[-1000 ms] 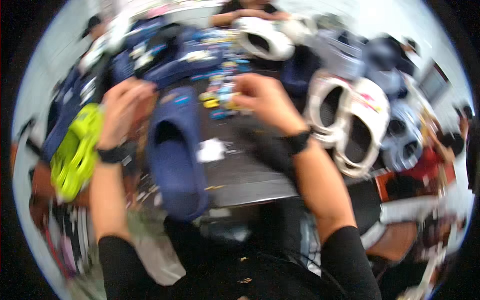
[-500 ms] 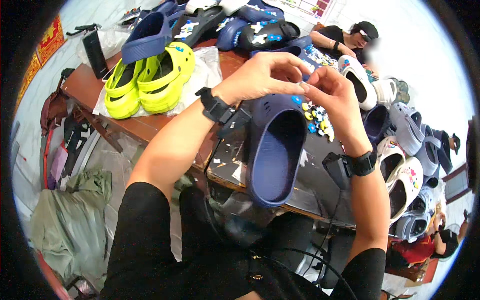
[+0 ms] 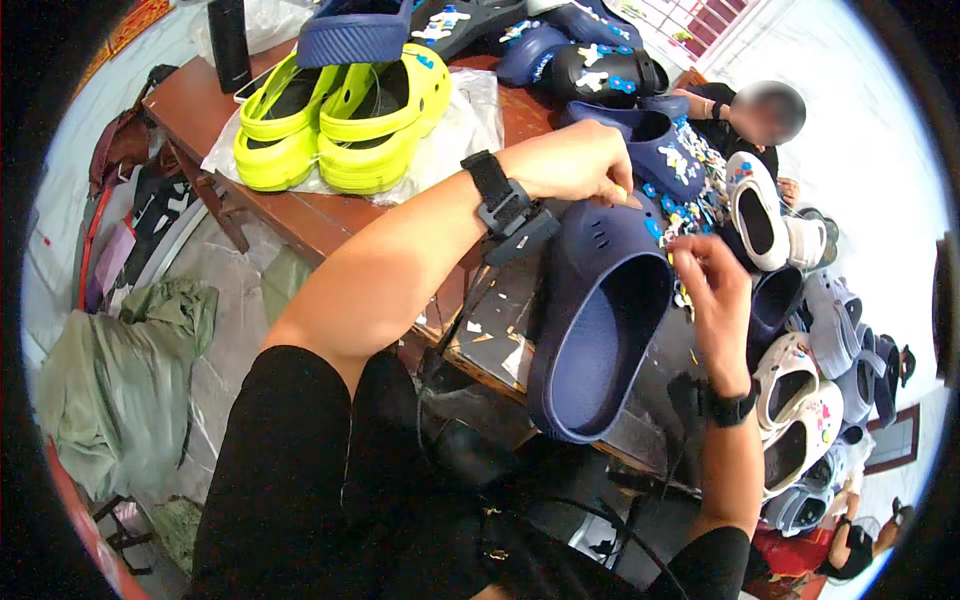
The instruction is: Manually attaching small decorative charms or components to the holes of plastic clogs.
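Scuffed tabletop point(image 3: 505, 318), rounded navy clog point(image 3: 608, 335)

No legible lettering, numbers or signs on anything in view.

My left forearm point(image 3: 400, 265) stretches diagonally forward and to the right from a bent elbow point(image 3: 335, 350), my left hand point(image 3: 585, 162) back side up, fingers curled downward and thumb tucked in close. My right forearm point(image 3: 728, 480) rises almost straight ahead, my right hand point(image 3: 715, 290) half curled at its end, thumb and forefinger drawn near each other. The two hands work apart, my left farther forward than my right.
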Demonstrator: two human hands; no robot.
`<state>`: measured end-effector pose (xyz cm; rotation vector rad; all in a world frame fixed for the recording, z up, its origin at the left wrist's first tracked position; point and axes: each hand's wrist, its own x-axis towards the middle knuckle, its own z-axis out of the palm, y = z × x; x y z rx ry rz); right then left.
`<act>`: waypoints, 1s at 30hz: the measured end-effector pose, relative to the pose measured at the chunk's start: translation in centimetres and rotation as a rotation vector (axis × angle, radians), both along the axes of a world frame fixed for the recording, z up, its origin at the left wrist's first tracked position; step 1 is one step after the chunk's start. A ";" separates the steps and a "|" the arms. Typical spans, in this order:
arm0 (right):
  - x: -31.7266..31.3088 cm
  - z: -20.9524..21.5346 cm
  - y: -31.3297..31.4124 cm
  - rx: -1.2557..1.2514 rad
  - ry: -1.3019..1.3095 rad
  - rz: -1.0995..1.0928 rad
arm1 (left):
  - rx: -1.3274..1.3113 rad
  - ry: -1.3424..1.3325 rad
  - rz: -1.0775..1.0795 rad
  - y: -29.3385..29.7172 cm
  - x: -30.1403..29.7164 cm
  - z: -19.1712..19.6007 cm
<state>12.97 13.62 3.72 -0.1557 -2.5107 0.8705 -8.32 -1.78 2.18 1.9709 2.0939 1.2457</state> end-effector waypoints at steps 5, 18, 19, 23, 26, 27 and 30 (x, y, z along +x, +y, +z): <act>2.5 -1.6 -0.6 0.243 0.092 0.150 | -0.134 -0.101 0.047 -0.4 0.5 0.4; 3.3 -1.5 -1.8 -0.440 -0.336 0.178 | -0.342 -0.081 0.073 -0.8 0.2 0.9; 3.3 -1.3 -1.9 -0.441 -0.327 0.174 | -0.340 -0.076 0.055 -1.0 0.0 1.0; 3.8 -1.3 -1.2 -0.417 -0.306 0.139 | -0.382 -0.122 0.033 -1.4 0.6 1.9; 3.8 -1.6 -0.9 -0.393 -0.292 0.114 | -0.384 -0.088 0.044 -1.8 1.0 2.3; 3.9 -1.7 -0.8 -0.379 -0.277 0.097 | -0.377 -0.066 0.020 -1.7 0.8 2.2; 3.9 -1.8 -0.7 -0.349 -0.273 0.095 | -0.381 -0.034 -0.016 -1.6 0.7 2.0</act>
